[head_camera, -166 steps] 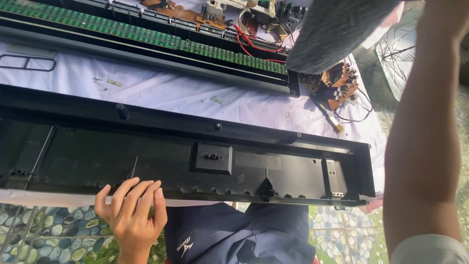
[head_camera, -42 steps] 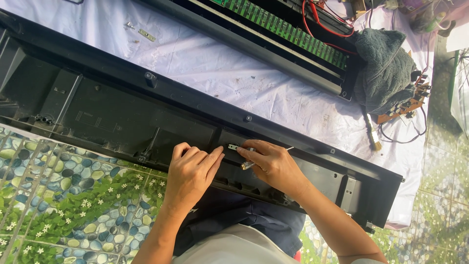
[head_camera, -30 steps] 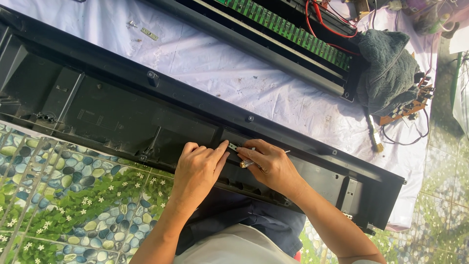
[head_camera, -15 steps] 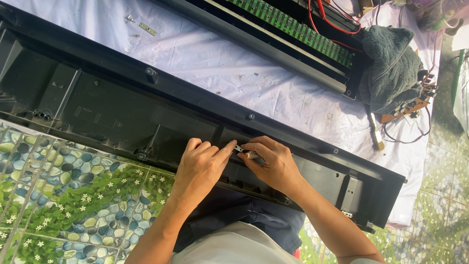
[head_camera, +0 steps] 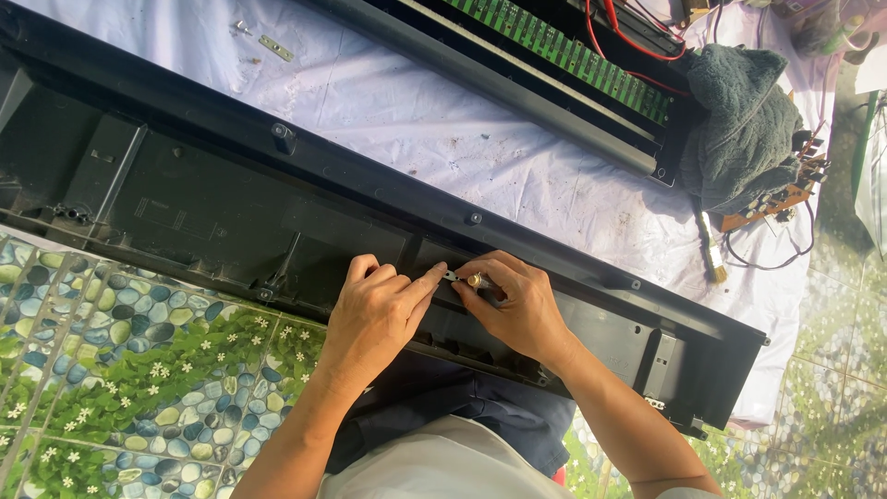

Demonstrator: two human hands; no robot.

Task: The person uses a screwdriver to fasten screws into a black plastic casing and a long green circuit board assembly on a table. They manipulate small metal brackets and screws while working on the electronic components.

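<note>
Both hands meet over the long black plastic casing: my left hand rests curled on its near edge, forefinger touching a small metal part; my right hand pinches that part with a small brass-coloured piece. Beyond the casing: white cloth, green circuit strip, grey towel.

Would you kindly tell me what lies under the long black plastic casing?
A stained white cloth shows beyond the black casing; patterned pebble flooring shows at its near edge. What lies directly beneath is covered.
</note>
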